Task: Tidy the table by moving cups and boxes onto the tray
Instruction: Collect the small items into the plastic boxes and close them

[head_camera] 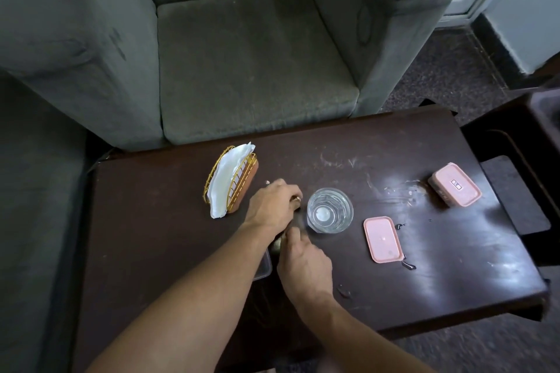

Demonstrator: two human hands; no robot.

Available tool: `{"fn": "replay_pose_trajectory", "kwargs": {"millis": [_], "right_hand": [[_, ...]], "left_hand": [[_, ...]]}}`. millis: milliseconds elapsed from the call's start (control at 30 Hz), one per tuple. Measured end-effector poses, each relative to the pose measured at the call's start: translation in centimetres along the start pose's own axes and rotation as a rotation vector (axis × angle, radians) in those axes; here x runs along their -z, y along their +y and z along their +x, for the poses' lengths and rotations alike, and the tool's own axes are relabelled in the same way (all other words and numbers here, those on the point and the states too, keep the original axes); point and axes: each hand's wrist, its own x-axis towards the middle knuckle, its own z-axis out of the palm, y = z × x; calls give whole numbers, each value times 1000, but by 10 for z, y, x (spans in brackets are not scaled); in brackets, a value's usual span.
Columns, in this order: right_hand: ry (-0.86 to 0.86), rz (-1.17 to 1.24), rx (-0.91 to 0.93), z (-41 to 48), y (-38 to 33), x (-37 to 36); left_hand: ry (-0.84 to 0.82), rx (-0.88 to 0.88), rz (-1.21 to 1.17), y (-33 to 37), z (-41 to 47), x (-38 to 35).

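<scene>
- While both my hands met near the table's middle, I judged I was on the first pickup; no tray was clearly visible, maybe the clear edge [266, 263] under my left forearm.
- Left hand [272, 206] curled around something small and dark; I couldn't tell what.
- Right hand [303, 260] fingers bunched, pinching at the same spot; object hidden.
- Glass cup [330, 210] stood just beside both hands, untouched.
- Next move probably called for gripping that cup upright.
- Pink box [383, 239] sat toward the near right; second pink box [454, 185] by the right edge.
- Water puddles [407, 265] around them, slippery; napkin holder [231, 182] close on the left.
</scene>
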Motion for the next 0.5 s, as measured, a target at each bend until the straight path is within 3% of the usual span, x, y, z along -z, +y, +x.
{"fn": "replay_pose_trajectory", "kwargs": {"millis": [167,500], "right_hand": [[134,-34,167,-21,-14,7],[114,-19,250,-44,-36,-10]], "left_hand": [[106,15,-149,-31,-37,28],[-13,97,-107,-56,-99,33]]}}
